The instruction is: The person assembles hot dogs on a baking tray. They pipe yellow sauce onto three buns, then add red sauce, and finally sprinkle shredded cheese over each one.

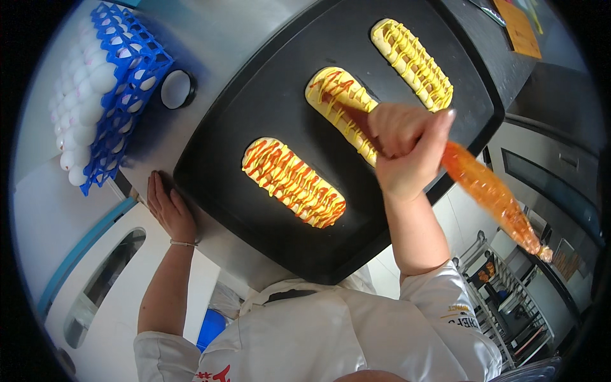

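Observation:
My right hand (407,143) is closed round a piping bag (493,191) of orange-red sauce, its filled tail hanging out to the right. The bag's tip points down over the middle bun (336,105), which bears yellow lines and some red zigzags at its far end; my hand hides part of it. The nearer-left bun (294,183) is covered in both yellow and red lines. On the far-right bun (414,63) only yellow lines show, over what looks like a sausage. All lie on a black baking tray (254,89). My left hand (170,207) rests flat on the metal table beside the tray.
Blue egg trays (124,95) full of white eggs stand stacked at the left, with a small dark-rimmed white bowl (177,89) next to them. A wooden board (517,28) lies at the far right. A wire rack (509,305) stands on the floor at right.

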`<state>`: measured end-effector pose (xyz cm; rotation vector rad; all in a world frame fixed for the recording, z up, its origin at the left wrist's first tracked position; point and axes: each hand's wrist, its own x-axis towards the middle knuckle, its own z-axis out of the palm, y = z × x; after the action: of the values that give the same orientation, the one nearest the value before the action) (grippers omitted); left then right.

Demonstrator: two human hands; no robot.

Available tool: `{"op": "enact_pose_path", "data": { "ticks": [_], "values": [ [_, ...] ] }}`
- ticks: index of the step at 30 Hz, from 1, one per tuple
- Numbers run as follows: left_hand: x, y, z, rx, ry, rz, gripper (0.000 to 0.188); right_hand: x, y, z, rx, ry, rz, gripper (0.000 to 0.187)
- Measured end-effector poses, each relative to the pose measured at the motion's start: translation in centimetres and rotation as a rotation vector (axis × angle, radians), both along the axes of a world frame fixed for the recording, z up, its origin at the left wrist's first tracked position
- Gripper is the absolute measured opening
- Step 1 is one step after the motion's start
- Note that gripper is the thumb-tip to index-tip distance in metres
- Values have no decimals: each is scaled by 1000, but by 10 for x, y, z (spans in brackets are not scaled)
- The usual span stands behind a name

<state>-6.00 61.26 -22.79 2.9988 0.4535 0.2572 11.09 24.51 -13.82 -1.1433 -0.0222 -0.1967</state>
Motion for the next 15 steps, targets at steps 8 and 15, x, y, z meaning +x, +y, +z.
{"op": "enact_pose_path", "data": {
  "ticks": [8, 15],
  "values": [
    [-1, -2, 1, 5, -5, -7, 47, -3, -20, 0, -52, -44, -74, 60],
    [-2, 1, 1, -1, 7, -16, 47, -13, -30, 4, -96, -43, -128, 60]
  ]
}}
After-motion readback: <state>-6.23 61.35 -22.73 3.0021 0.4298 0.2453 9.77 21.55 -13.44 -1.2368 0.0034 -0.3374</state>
